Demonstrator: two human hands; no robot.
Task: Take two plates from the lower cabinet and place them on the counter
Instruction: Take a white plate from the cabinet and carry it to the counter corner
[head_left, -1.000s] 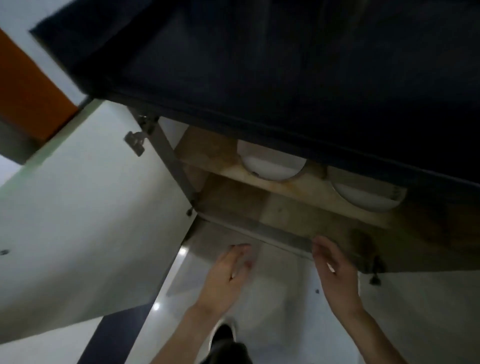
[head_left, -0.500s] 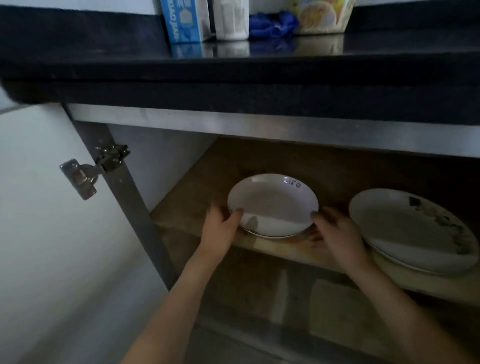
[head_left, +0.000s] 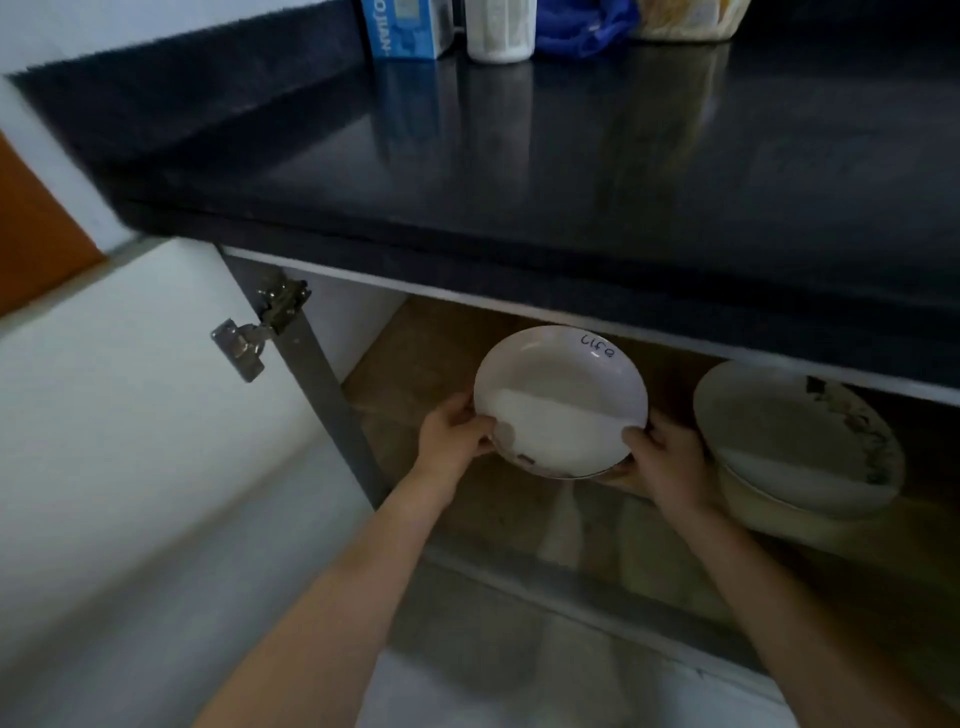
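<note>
A white plate with small blue writing near its far rim is held just in front of the lower cabinet's wooden shelf. My left hand grips its left rim and my right hand grips its right rim from below. A second, larger white plate with a dark pattern on its right side lies on the shelf to the right, on top of another dish. The black counter runs above the cabinet opening.
The white cabinet door stands open on the left, with a metal hinge. At the counter's back stand a blue box, a white container, a blue bag and a patterned bowl.
Both hands went from the floor area up to the shelf, closed on the left plate's rims, and lifted it toward me off the shelf. The view rose so the counter top shows.
</note>
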